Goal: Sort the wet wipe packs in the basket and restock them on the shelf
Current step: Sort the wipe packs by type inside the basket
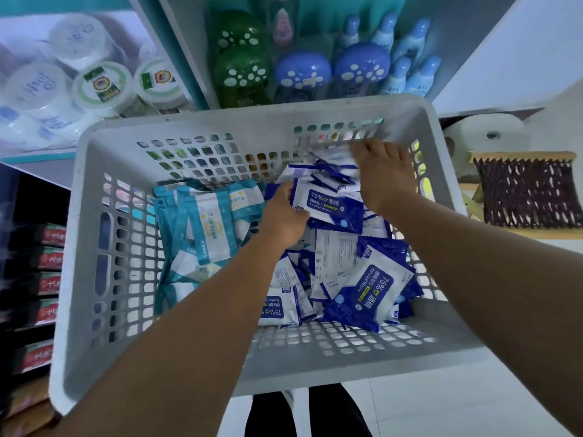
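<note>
One white perforated basket [94,171] holds two sorts of wet wipe packs: a teal-and-white stack [202,228] on its left side and a loose heap of dark blue alcohol wipe packs [356,279] filling its right side. Neither can be counted exactly, as the packs overlap; each sort numbers well over five. The left hand [280,212], near the basket's middle, has its fingers curled round a blue pack marked 75% [331,203], gripping its left edge. The right hand [383,171], toward the basket's far right corner, presses a bundle of blue packs [334,165] with bent fingers. On the shelf [176,48] beyond the basket stand two green bottles [243,74] and two blue domed bottles [331,74].
</note>
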A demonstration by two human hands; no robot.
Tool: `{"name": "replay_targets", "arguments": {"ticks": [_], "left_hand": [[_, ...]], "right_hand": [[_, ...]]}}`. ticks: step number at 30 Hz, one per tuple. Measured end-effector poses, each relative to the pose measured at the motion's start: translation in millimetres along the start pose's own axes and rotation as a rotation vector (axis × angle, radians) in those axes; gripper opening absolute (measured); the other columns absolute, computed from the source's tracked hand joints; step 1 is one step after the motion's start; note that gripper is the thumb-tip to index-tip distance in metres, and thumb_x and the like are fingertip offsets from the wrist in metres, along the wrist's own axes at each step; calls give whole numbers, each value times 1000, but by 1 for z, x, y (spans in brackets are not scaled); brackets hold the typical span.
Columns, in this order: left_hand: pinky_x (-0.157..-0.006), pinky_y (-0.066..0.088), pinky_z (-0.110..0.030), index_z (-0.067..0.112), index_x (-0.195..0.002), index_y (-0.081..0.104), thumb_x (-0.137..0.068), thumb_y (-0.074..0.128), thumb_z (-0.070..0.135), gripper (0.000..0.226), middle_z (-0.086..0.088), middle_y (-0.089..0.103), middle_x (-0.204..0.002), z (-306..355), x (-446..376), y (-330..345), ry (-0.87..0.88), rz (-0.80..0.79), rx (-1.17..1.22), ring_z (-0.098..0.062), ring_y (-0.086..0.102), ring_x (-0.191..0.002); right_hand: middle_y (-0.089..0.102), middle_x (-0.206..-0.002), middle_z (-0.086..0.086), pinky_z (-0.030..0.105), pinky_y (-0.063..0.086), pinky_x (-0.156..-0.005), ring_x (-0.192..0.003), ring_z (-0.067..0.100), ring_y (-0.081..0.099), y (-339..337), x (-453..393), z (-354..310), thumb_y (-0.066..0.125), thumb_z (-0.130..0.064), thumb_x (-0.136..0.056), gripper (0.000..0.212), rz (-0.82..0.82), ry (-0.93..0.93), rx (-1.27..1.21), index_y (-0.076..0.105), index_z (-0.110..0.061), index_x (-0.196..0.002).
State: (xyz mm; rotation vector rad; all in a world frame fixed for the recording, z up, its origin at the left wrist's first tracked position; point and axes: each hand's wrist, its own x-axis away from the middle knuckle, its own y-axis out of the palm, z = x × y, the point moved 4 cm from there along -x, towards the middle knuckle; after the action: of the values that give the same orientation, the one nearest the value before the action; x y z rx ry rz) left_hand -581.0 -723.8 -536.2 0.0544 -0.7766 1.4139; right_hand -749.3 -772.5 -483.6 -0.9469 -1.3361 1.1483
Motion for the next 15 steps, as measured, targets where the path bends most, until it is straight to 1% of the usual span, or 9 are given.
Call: {"name": "replay_targets", "arguments": {"ticks": [3, 4, 5, 6, 7, 8, 10, 13, 15], "left_hand": [[-74, 46, -25, 11, -125, 47, -84, 64, 6, 45, 2, 63, -107, -8, 12, 7, -70, -8, 95, -17, 62, -94], [-69, 46, -24, 11, -114, 53, -84, 64, 7, 32, -1, 64, -100, -11, 17, 10, -98, -21, 78, -18, 62, -87], [-64, 43, -24, 11, -95, 54, -86, 63, 10, 13, -3, 61, -89, -12, 24, 13, -123, -71, 27, -15, 58, -76], [-62, 40, -25, 12, -78, 47, -89, 60, 13, 17, -2, 53, -79, -15, 31, 19, -161, -151, -77, -12, 49, -68], [-63, 38, -25, 14, -73, 40, -92, 58, 16, 26, -1, 46, -75, -18, 39, 26, -193, -232, -181, -12, 44, -65], [-64, 38, -25, 15, -74, 41, -92, 58, 19, 25, -1, 44, -76, -22, 45, 35, -216, -305, -242, -13, 44, -67], [-65, 44, -28, 7, -84, 52, -90, 59, 20, 16, -10, 56, -84, -23, 52, 47, -219, -375, -249, -20, 53, -72], [-77, 53, -36, -1, -105, 62, -87, 63, 19, 27, -15, 66, -103, -19, 54, 56, -222, -351, -205, -28, 64, -93], [-80, 53, -37, 0, -101, 63, -86, 65, 19, 24, -15, 66, -102, -18, 53, 59, -220, -332, -196, -29, 64, -95]], "right_hand": [[33, -145, 11, 42, 23, -111, -133, 32, 32, 7, 7, 6, 67, -7, -77, 85, -35, 69, -56, 21, -12, -147], [33, -144, 13, 41, 24, -110, -132, 33, 33, 6, 14, 6, 70, -11, -77, 84, -18, 95, -84, 21, -9, -145], [33, -141, 15, 40, 26, -109, -129, 33, 34, 3, 23, 4, 73, -16, -77, 82, -3, 117, -105, 24, -6, -142], [34, -138, 17, 39, 28, -107, -126, 34, 35, 0, 33, 1, 74, -19, -77, 78, -2, 125, -112, 28, -4, -138], [36, -135, 17, 38, 31, -104, -123, 34, 38, -1, 43, -4, 73, -21, -78, 71, -27, 105, -109, 32, -3, -134], [39, -131, 17, 38, 34, -101, -119, 33, 40, -1, 52, -9, 71, -23, -80, 64, -88, 60, -112, 36, -4, -130], [41, -130, 16, 40, 38, -99, -119, 33, 42, 8, 70, -18, 70, -28, -81, 61, -307, -40, -113, 41, -7, -130], [37, -141, 13, 43, 39, -103, -129, 34, 38, 26, 90, -14, 77, -33, -74, 86, -647, -96, -24, 30, -14, -143], [32, -148, 10, 43, 40, -103, -132, 34, 36, 32, 96, -8, 81, -31, -71, 99, -739, -89, -4, 22, -13, -148]]}}
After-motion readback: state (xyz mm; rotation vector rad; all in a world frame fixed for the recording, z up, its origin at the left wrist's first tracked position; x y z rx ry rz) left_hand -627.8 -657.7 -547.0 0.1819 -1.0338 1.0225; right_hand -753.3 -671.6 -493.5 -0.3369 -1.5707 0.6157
